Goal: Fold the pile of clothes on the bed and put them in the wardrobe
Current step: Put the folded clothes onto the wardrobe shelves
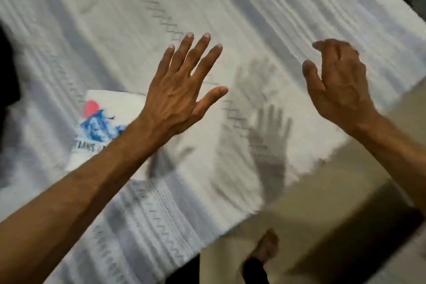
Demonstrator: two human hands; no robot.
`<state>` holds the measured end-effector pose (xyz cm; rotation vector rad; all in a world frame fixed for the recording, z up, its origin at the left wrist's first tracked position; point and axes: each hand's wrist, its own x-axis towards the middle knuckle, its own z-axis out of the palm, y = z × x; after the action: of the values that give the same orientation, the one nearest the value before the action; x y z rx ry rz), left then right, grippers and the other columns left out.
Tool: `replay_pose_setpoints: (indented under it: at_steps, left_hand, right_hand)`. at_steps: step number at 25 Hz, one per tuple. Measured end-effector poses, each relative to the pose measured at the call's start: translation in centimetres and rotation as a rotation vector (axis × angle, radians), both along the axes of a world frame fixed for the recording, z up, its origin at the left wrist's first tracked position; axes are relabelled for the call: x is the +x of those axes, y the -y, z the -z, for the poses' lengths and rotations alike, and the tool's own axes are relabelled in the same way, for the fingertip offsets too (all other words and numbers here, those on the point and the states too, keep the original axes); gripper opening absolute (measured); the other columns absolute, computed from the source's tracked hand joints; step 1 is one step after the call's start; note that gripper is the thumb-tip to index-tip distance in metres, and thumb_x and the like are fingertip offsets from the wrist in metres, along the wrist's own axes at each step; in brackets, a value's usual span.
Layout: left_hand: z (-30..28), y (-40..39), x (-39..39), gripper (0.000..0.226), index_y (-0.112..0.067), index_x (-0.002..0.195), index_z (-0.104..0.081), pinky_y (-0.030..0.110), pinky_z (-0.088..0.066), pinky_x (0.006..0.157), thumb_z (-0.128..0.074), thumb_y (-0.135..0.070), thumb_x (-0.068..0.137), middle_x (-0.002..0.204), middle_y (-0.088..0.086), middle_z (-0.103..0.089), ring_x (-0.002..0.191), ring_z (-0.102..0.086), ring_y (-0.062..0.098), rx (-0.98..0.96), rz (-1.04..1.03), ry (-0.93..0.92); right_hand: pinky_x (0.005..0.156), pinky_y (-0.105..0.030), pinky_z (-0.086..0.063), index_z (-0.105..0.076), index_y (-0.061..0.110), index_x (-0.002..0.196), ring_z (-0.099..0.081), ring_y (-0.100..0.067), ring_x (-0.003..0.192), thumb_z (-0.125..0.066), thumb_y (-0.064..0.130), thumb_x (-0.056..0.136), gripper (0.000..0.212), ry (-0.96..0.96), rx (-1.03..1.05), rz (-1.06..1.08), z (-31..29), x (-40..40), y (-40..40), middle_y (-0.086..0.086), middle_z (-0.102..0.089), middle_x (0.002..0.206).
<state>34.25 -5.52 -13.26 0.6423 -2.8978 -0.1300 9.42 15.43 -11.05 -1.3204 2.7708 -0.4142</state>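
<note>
1. A folded white T-shirt (108,122) lies flat on the bed (230,18), left of the frame's middle, printed side up, with a red-and-blue picture and a line of dark lettering below it.
2. The folded shirt makes a rough rectangle. Its long axis runs from upper right to lower left in the view, and the print's top faces the far upper corner; the lower right part is hidden behind the left forearm.
3. The left hand (182,90) hangs above the bed just right of the shirt, back up, all five fingers straight and spread, holding nothing.
4. The right hand (338,85) is raised well apart from the left, over the bed near its edge; its fingers are loosely bent, thumb standing apart, with nothing between them.
5. Both hands cast grey shadows on the bedspread between them.
6. The bedspread is white with pale stripes and zigzag stitching, blurred by motion.
7. A dark item (7,71) sits at the left border; I cannot tell what it is.
8. Beyond the bed's edge, lower right, lies beige floor (322,214) with a bare foot (267,246) on it.
</note>
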Motion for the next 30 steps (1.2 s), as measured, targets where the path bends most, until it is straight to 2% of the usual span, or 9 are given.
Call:
replay_pose_setpoints:
  at_steps: [6,7,10,11,13,16,20,25,30]
  left_hand:
    - [3.6,16.9,21.7,0.074,-0.029,0.167,-0.022,0.050,-0.011,0.130,-0.029,-0.070,0.105,0.175,-0.001,-0.015,0.162,-0.007,0.023,0.077,-0.379,0.147]
    - [4.3,19.3,25.1,0.074,-0.030,0.167,-0.020,0.051,-0.011,0.130,-0.028,-0.071,0.105,0.175,-0.002,-0.014,0.162,-0.006,0.024,0.098,-0.449,0.166]
    - [6.4,25.0,32.3,0.074,-0.033,0.166,-0.019,0.054,-0.013,0.129,-0.029,-0.072,0.104,0.175,0.000,-0.014,0.161,-0.010,0.030,0.133,-0.598,0.169]
    - [7.1,26.8,33.7,0.075,-0.035,0.166,-0.018,0.056,-0.013,0.128,-0.030,-0.073,0.103,0.175,0.002,-0.014,0.160,-0.011,0.035,0.143,-0.621,0.162]
    - [8.8,31.5,35.5,0.077,-0.037,0.166,-0.015,0.060,-0.015,0.126,-0.030,-0.075,0.100,0.175,0.004,-0.013,0.159,-0.012,0.042,0.149,-0.674,0.148]
    - [12.0,38.7,35.8,0.085,-0.034,0.167,-0.007,0.059,-0.021,0.123,-0.016,-0.077,0.094,0.175,0.008,-0.012,0.158,-0.015,0.043,0.279,-0.801,0.157]
    - [13.6,40.8,34.4,0.092,-0.024,0.168,-0.002,0.057,-0.023,0.123,0.000,-0.069,0.088,0.173,0.013,-0.017,0.157,-0.023,0.036,0.349,-0.753,0.315]
    - [11.7,38.5,33.9,0.104,-0.025,0.168,-0.008,0.059,-0.024,0.122,-0.008,-0.085,0.084,0.171,0.012,-0.027,0.155,-0.029,0.034,0.327,-0.736,0.259]
    - [8.9,30.2,27.0,0.109,-0.025,0.167,-0.014,0.057,-0.029,0.119,-0.017,-0.090,0.079,0.163,0.017,-0.040,0.150,-0.037,0.036,0.341,-0.603,0.238]
  right_hand:
    - [0.106,-0.048,-0.041,-0.048,0.013,0.148,-0.053,-0.038,0.129,-0.050,0.041,0.108,0.050,0.390,0.110,-0.240,4.7,15.3,28.1,-0.018,-0.052,0.146]
    - [0.101,-0.043,-0.045,-0.052,0.015,0.144,-0.059,-0.034,0.121,-0.056,0.042,0.105,0.048,0.565,0.107,-0.211,5.7,18.6,32.7,-0.017,-0.057,0.141]
    - [0.078,-0.036,-0.054,-0.060,0.014,0.117,-0.068,-0.028,0.087,-0.069,0.046,0.091,0.042,1.389,0.094,0.062,9.5,28.6,43.3,-0.018,-0.067,0.119]
    - [0.079,-0.037,-0.055,-0.059,0.011,0.117,-0.068,-0.029,0.087,-0.065,0.046,0.093,0.042,1.620,0.088,0.163,10.7,31.5,45.5,-0.019,-0.067,0.117]
    - [0.093,-0.042,-0.054,-0.056,0.004,0.127,-0.069,-0.033,0.102,-0.056,0.048,0.101,0.051,1.848,0.027,0.298,13.4,36.8,49.8,-0.018,-0.066,0.121]
    - [0.099,-0.044,-0.057,-0.065,0.003,0.125,-0.072,-0.031,0.111,-0.067,0.057,0.092,0.063,1.888,-0.070,0.222,15.5,43.4,55.3,-0.016,-0.073,0.122]
    - [0.084,-0.053,-0.064,-0.078,0.008,0.103,-0.079,-0.033,0.086,-0.089,0.042,0.076,0.045,1.737,-0.047,0.224,16.5,46.3,59.2,-0.017,-0.080,0.098]
    - [0.089,-0.051,-0.063,-0.078,0.012,0.111,-0.078,-0.031,0.091,-0.086,0.035,0.069,0.049,1.720,0.083,0.199,15.8,44.2,59.2,-0.012,-0.080,0.101]
    - [0.083,-0.033,-0.060,-0.079,0.014,0.093,-0.075,-0.023,0.080,-0.064,0.028,0.089,0.021,1.949,-0.022,0.192,12.7,37.9,49.4,-0.008,-0.078,0.092]
